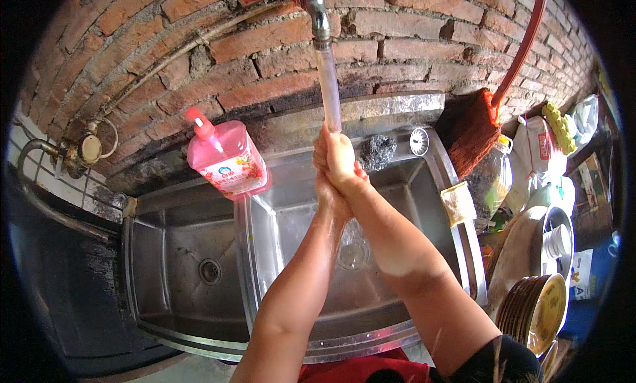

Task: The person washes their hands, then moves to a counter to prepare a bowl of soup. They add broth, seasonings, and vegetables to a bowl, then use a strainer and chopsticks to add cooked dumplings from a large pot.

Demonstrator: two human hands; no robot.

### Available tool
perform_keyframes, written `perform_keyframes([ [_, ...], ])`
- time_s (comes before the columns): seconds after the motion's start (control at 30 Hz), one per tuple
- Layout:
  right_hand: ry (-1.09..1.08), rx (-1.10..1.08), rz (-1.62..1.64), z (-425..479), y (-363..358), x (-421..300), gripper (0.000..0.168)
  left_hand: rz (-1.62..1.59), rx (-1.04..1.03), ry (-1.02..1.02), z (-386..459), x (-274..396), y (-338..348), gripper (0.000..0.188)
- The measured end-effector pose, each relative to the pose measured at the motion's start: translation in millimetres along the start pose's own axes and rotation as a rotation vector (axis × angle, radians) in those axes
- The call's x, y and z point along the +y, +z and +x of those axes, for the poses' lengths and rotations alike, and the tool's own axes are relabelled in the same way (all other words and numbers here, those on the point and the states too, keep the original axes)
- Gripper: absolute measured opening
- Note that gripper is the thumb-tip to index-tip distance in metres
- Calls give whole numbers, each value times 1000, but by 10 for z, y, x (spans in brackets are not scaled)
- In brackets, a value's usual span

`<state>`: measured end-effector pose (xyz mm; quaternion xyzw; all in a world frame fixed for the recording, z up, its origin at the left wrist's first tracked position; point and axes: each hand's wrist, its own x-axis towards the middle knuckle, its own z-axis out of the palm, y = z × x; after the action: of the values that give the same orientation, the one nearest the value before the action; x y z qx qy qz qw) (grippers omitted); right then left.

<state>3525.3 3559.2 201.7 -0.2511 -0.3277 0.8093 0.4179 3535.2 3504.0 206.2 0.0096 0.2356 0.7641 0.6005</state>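
My left hand (322, 157) and my right hand (342, 155) are pressed together over the right basin of a stainless steel double sink (308, 239). They overlap directly beneath the end of a clear plastic hose (329, 92), which hangs from a metal tap (318, 13). Some fingertips curl out beside the right wrist; whose they are is hard to tell. Both forearms look wet, and water runs down below the wrists towards the drain (354, 255). No object shows between the palms, though their inner sides are hidden.
A pink pump bottle (231, 159) stands on the sink divider's back end. Behind the basin lie a steel wool scourer (378, 152) and a drain strainer (419, 141). A sponge (458, 204) rests on the right rim. Stacked bowls (534, 308) and a red-brown broom (474, 134) are at right.
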Motion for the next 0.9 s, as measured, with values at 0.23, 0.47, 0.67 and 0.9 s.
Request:
perform_keyframes([
  [0.23, -316, -87, -1550, -282, -369, -227, 32, -17, 166, -108, 431, 56, -150, 33],
  [0.47, -461, -8, -823, 263, -339, -1212, 29, 235, 63, 26, 665, 100, -160, 11],
  [0.67, -497, -141, -553, -58, 1267, -2039, 65, 360, 201, -57, 379, 210, 33, 9],
  [0.9, -805, -213, -815, -322, 587, -1884, 54, 431, -192, -199, -118, 87, -181, 19],
])
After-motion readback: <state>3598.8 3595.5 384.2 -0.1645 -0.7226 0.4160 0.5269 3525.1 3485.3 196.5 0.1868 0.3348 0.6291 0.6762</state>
